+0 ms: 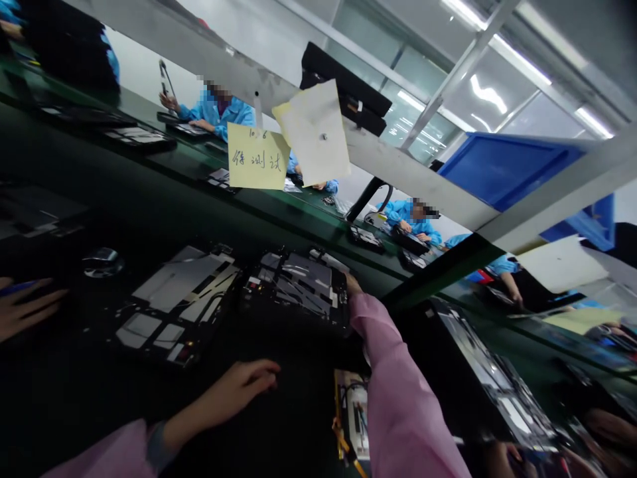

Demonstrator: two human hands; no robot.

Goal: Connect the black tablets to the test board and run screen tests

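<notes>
My left hand (pixel 241 386) hovers over or rests on the dark worktop, its fingers stretched forward with nothing in them. Ahead of it lies a stack of flat electronic panels (pixel 298 282) with grey sheets, black strips and cables. At the right edge of that stack is my right hand (pixel 352 284), touching or just beside it; its fingers are hidden, so I cannot tell whether they grip. Left of the stack sits another flat panel assembly (pixel 174 295) with grey and white sheets. Under my right forearm a framed board (pixel 352 411) with yellow tape is partly covered.
Another person's hand (pixel 27 309) with a blue pen-like item is at the left, near a computer mouse (pixel 102 262). Stacked panels (pixel 492 372) stand at the right. A yellow paper note (pixel 259 156) hangs from a metal beam (pixel 393 153). People in blue work beyond.
</notes>
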